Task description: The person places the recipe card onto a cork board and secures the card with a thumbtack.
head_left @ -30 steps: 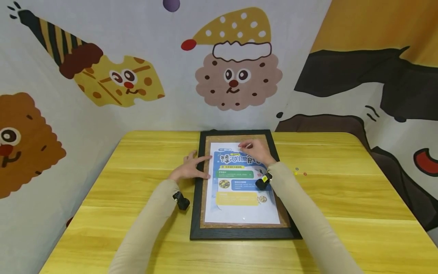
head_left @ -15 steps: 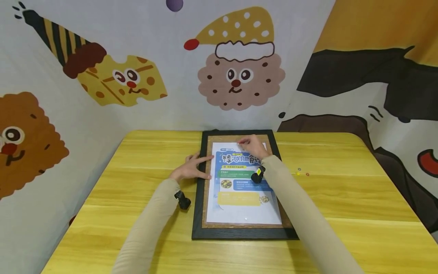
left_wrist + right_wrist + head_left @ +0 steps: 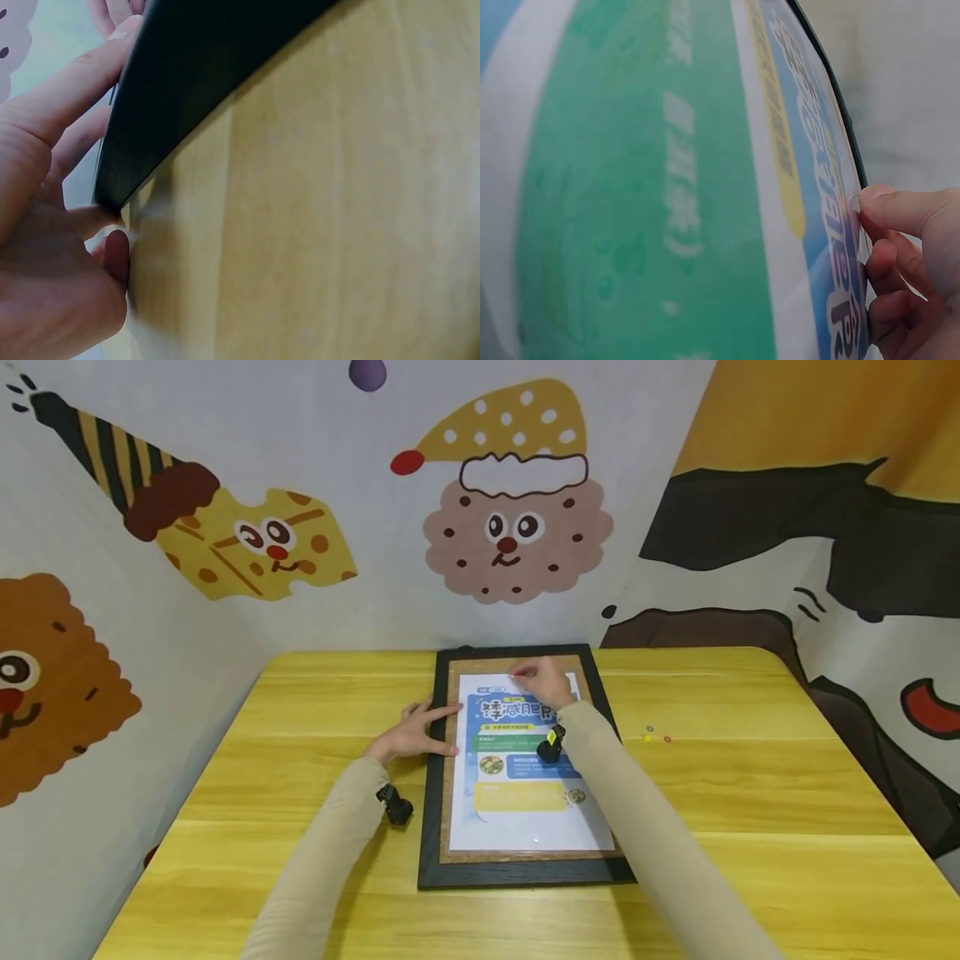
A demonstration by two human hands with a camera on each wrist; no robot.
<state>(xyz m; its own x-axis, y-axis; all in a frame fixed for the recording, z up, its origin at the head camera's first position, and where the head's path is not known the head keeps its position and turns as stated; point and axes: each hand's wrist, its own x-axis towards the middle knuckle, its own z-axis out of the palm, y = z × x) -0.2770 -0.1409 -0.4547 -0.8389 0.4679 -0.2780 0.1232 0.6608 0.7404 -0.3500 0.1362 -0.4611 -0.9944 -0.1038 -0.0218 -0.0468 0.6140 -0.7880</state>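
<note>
A printed poster [image 3: 517,827] in a glossy clear cover lies on a cork board [image 3: 450,827] with a black frame [image 3: 431,835]. My right hand [image 3: 546,681] is at the poster's top edge. Its thumb and forefinger pinch a tiny clear object, a pushpin by its look [image 3: 855,199], against the sheet. My left hand [image 3: 408,732] rests across the frame's left side, fingers spread, with thumb and forefinger tips at the poster's left edge. In the left wrist view, other fingers of the left hand [image 3: 52,172] lie against the frame's outer side. A small clear pin [image 3: 536,840] sits at the poster's bottom middle.
Several small pieces, among them a yellow one [image 3: 647,739] and a red one [image 3: 667,739], lie on the wood-grain table [image 3: 750,777] right of the board. A cartoon-printed cloth [image 3: 390,610] hangs behind the table. Each wrist wears a black camera [image 3: 397,806].
My right hand has shifted slightly left along the poster's top edge, its wrist turning with it. The left hand keeps its place on the frame. The head view has swayed a little.
</note>
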